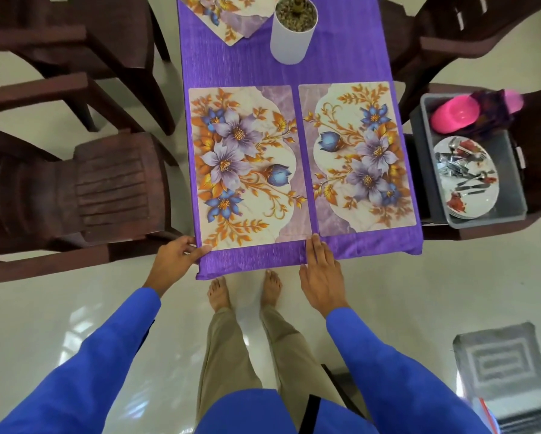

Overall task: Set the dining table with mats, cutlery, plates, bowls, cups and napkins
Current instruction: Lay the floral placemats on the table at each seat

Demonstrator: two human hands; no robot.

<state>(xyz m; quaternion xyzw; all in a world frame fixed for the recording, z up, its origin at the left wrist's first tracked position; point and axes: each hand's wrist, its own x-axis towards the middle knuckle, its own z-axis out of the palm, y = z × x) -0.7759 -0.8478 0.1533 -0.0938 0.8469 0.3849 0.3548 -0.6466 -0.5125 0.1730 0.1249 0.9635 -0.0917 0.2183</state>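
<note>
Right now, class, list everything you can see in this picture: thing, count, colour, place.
tablecloth: one, purple, covering table
floral mats: two side by side at near end; others partly seen at far end
plant pot: one, white, table centre
chairs: several, dark brown, both sides
tub: one, grey, on right chair
pink bowls: stacked, in tub
plates: white stack, cutlery on top
floor mat: one, grey, floor right
left hand: on near-left mat corner
right hand: flat at table edge

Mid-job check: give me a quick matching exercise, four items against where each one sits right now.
Items:
1 white pot
2 cutlery
3 left hand
4 pink bowls

Places:
A on the white plates in the grey tub
B far end of the grey tub
C near corner of the left mat
D on the purple cloth beyond the mats

Pairs: 1-D, 2-A, 3-C, 4-B
</note>
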